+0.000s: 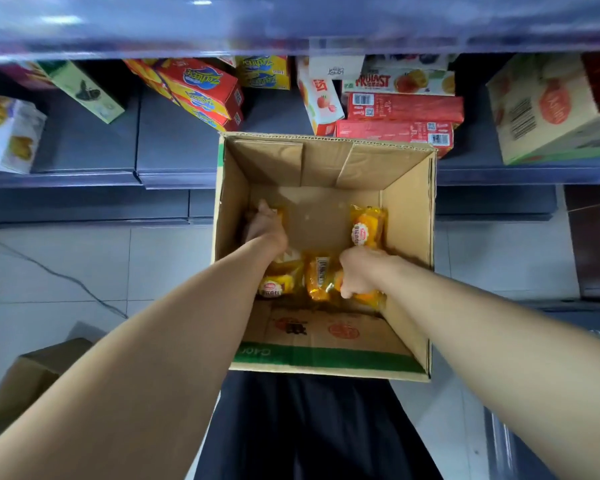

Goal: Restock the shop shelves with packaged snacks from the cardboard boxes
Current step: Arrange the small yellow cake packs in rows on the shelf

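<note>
Head view looks straight down into an open cardboard box (409, 216) that stands on the tiled floor against a low grey shelf (174, 147), with both forearms reaching inside. At least 5 yellow-orange snack packets (317, 277) lie loose on the box bottom, and much of the bottom is bare. The right hand (357, 271) has its fingers clenched round the near-right packet (368, 298), knuckles up, with film bulging out below the fist. The left hand (265, 225) is pushed down into the far left corner on top of the far-left packet (280, 213); its fingers are hidden behind the back of the hand, so I cannot tell whether they grasp it. The far-right packet (368, 225) lies apart from both hands, label up. These look like light, pillow-style wrappers: soft, glossy and probably slippery, with contents that could crush under a hard squeeze. A grip across the middle of the body, or a pinch on the crimped end seal, seems safest, and several could likely be gathered in 1 hand. On the shelf, red cartons (201, 88) and other boxed goods sit in loose stacks with open shelf surface between them. A second cardboard box (32, 375) sits at the lower left.
</note>
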A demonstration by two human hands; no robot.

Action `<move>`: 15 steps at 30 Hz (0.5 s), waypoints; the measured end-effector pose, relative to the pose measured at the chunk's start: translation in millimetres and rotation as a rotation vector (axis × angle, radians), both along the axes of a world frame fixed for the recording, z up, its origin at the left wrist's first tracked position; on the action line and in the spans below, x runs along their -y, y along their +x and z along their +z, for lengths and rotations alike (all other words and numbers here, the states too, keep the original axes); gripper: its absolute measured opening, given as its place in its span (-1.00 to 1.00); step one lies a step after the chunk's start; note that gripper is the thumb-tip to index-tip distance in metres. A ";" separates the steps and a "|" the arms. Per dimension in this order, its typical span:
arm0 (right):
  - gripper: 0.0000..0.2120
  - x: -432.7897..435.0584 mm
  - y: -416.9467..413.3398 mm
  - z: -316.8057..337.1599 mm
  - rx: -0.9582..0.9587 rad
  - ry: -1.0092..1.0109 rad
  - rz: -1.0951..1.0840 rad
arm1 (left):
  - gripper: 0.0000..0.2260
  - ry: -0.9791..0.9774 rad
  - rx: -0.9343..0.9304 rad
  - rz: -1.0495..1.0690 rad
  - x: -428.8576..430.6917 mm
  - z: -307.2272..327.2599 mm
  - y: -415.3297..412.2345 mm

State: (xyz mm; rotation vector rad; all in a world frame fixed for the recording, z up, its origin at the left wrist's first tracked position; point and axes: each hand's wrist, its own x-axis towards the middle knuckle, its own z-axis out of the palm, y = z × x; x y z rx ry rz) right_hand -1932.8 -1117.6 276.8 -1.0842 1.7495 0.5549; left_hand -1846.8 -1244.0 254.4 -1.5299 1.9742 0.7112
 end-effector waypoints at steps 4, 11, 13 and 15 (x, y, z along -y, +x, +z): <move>-0.71 10.2 -22.9 38.6 0.089 -0.137 -0.340 | -0.39 0.245 -0.173 0.167 7.4 37.9 -8.0; -0.41 18.6 -54.6 154.6 0.254 -0.176 -0.685 | -0.90 0.740 -0.516 0.452 32.4 160.6 1.1; -0.50 17.6 -60.0 194.4 0.437 -0.182 -0.802 | -0.85 0.845 -0.616 0.448 40.0 197.2 8.3; -0.57 17.3 -65.3 231.8 0.608 -0.210 -0.854 | -0.80 0.885 -0.724 0.425 49.8 231.5 15.1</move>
